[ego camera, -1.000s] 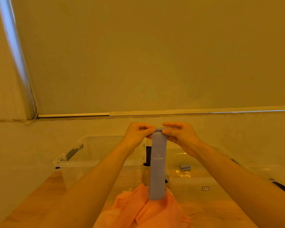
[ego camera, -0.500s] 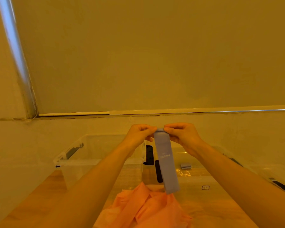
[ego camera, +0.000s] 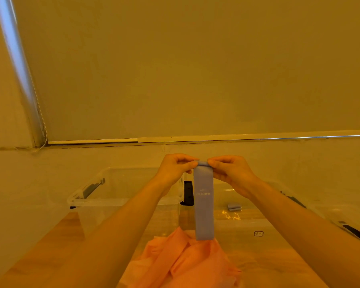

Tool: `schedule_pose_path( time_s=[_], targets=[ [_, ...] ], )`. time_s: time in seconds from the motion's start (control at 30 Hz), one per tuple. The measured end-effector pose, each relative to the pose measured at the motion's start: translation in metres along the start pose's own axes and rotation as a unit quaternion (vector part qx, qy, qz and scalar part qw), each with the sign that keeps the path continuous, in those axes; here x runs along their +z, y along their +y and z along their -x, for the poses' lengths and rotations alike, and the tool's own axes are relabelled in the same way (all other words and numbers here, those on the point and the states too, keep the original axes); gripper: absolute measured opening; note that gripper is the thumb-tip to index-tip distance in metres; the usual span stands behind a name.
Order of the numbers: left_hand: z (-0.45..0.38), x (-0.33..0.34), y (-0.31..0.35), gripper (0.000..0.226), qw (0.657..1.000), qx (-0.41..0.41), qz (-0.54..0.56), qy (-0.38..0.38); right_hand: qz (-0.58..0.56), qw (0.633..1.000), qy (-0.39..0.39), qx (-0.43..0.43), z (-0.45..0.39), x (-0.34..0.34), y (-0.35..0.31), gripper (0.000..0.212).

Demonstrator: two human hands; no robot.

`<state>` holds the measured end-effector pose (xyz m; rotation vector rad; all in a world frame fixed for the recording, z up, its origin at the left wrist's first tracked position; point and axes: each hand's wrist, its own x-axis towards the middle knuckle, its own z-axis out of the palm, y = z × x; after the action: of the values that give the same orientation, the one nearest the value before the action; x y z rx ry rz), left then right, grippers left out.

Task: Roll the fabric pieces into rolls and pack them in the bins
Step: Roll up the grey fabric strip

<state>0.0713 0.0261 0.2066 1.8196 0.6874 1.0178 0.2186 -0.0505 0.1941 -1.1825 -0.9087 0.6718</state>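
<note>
blue strip [ego camera: 204, 204], orange fabric [ego camera: 187, 260], clear bins [ego camera: 112, 196]

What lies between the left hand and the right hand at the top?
In the head view, the rolled top end of the blue fabric strip lies between the left hand and the right hand; both pinch it, and the rest hangs down.

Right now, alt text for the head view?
Left hand and right hand pinch the top of a hanging blue fabric strip, above crumpled orange fabric and two clear plastic bins on a wooden table.
</note>
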Motion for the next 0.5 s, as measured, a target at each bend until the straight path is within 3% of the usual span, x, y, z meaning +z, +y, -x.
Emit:
schedule_pose_path(
  time_s=[0.3,0.5],
  targets=[
    [0.0007,0.0041,0.0001,0.023,0.998,-0.060,-0.013,-0.019,0.013,1.000,0.004,-0.026,0.0004,-0.0017,-0.0003,0.017],
    [0.0007,0.0020,-0.0003,0.015,0.999,-0.015,-0.030,-0.013,0.018,1.000,-0.006,-0.015,0.0000,-0.0019,0.0029,0.025]
  ],
)
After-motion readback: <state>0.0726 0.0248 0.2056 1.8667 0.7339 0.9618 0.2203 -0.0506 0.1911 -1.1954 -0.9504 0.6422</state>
